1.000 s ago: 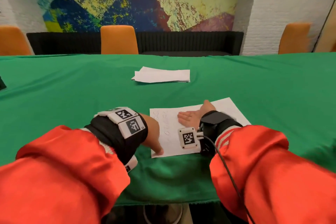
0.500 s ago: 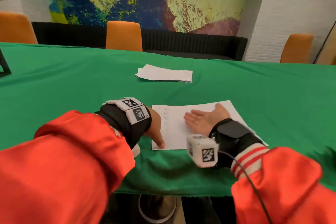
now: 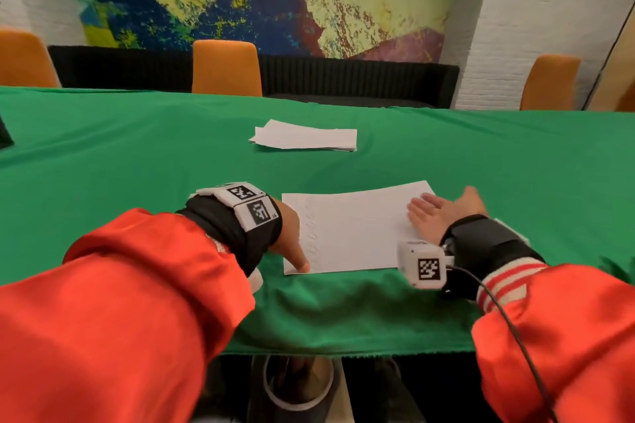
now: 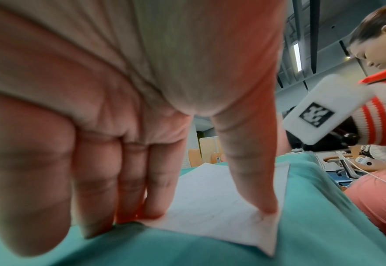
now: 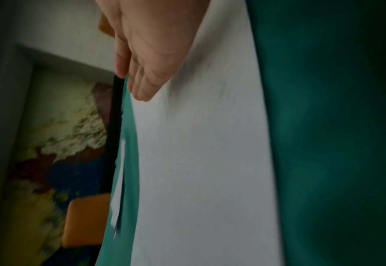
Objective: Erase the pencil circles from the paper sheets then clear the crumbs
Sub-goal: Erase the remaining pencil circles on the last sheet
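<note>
A white paper sheet [image 3: 354,230] lies on the green tablecloth in front of me, with a column of faint pencil circles [image 3: 311,227] near its left edge. My left hand [image 3: 292,244] presses the sheet's near left corner, thumb tip and straight fingers [image 4: 153,198] on the paper [image 4: 210,207]. My right hand [image 3: 436,213] lies flat with straight fingers on the sheet's right part, edge down on the paper [image 5: 198,162] in the right wrist view. No eraser is visible in either hand.
A stack of white sheets [image 3: 305,137] lies farther back at the table's middle. Orange chairs [image 3: 225,67] stand behind the table's far edge. The tablecloth's near edge [image 3: 343,352] hangs just below my wrists. A dark object [image 3: 5,137] sits at the far left.
My right hand has slid rightward across the sheet, from its middle to its right edge. The left hand has stayed on the near left corner. The head view tilted slightly.
</note>
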The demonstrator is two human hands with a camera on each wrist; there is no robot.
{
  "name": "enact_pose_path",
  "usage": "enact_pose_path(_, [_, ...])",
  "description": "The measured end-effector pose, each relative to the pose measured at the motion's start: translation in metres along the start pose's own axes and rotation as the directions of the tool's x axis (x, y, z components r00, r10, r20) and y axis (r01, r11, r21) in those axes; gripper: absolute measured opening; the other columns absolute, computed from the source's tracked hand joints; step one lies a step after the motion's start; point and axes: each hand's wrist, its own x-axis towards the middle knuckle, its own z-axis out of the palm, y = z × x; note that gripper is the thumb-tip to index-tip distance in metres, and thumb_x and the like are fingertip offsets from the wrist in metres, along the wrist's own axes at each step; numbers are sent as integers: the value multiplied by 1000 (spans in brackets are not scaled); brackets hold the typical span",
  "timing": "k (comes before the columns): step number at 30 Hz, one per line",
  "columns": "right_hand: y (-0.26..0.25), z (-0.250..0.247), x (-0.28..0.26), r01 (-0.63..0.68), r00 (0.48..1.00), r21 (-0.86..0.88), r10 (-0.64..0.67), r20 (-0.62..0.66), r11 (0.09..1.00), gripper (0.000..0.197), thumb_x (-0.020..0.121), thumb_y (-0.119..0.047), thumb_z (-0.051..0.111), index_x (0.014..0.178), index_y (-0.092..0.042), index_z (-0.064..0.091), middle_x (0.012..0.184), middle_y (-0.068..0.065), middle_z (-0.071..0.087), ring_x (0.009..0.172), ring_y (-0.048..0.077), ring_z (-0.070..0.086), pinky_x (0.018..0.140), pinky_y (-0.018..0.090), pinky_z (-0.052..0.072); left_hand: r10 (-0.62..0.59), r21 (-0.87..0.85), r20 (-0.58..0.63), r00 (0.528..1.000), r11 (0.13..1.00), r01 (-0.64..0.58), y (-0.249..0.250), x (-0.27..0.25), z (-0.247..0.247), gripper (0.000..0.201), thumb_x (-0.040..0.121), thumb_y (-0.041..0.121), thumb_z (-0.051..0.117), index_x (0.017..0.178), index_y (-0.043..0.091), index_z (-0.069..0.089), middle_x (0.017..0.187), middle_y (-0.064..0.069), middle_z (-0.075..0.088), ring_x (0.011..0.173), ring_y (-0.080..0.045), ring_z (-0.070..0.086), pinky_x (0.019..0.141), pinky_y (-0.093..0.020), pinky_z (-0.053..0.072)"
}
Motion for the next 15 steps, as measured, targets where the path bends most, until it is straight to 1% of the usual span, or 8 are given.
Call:
enact_pose_path(2, [26,14,-11,-66,988,-69,75,135,995,78,97,-56,11,140,5,30,148,21,31,138,32,29,113,40,21,-8,7,1,1000,1000,8,2,-1,-1,46,87,58,52,72,15,50,87,-3,52,80,-19,46,65,-26,32])
enact_pose_path(3, [39,18,-16,-104,976,-105,122,180,989,79,96,-57,11,140,6,30,148,21,30,138,33,28,113,41,21,-8,1,3,1000,1000,8,2,-2,-1,46,88,58,51,74,14,51,87,-3,52,80,-19,46,63,-27,32])
enact_pose_path(6, [57,18,-16,-178,964,-104,194,179,979,81,96,-58,12,141,6,27,149,22,27,139,34,26,114,43,21,-14,-18,19,1000,1000,14,3,-5,1,52,90,60,47,99,11,60,98,-4,56,86,-20,48,69,-25,33])
enact_pose_path(9, [42,9,-10,-153,983,-43,157,94,987,79,97,-57,11,142,6,26,150,22,27,139,33,26,114,42,21,-26,-51,-27,999,998,24,6,-7,8,61,90,60,46,120,9,56,122,-8,58,99,-23,52,75,-25,34])
enact_pose_path(11, [32,5,-10,-129,990,-34,131,54,991,77,97,-55,11,142,6,27,149,22,28,139,33,27,114,40,21,-8,-57,-115,993,998,2,11,-9,14,64,91,57,46,134,9,44,139,-8,45,120,-25,48,84,-26,36])
enact_pose_path(12, [30,4,-12,-129,990,-35,131,58,991,76,97,-54,11,142,6,28,149,22,28,138,33,28,114,40,22,13,-51,-141,990,999,-21,13,-11,16,64,93,53,45,141,11,35,147,-7,36,130,-24,41,94,-27,36])
enact_pose_path(13, [28,5,-13,-133,988,-34,135,74,991,76,97,-54,11,142,6,27,149,22,28,138,33,28,114,39,22,36,-37,-142,989,998,-42,16,-13,18,63,95,49,42,146,15,27,153,-5,28,136,-24,35,103,-29,32])
enact_pose_path(15, [29,13,-17,-146,980,-32,149,130,989,76,98,-54,12,142,6,26,149,22,28,139,33,27,114,39,21,63,3,-110,992,998,-63,21,-17,18,58,100,41,35,150,18,20,156,-4,24,139,-23,31,109,-30,26])
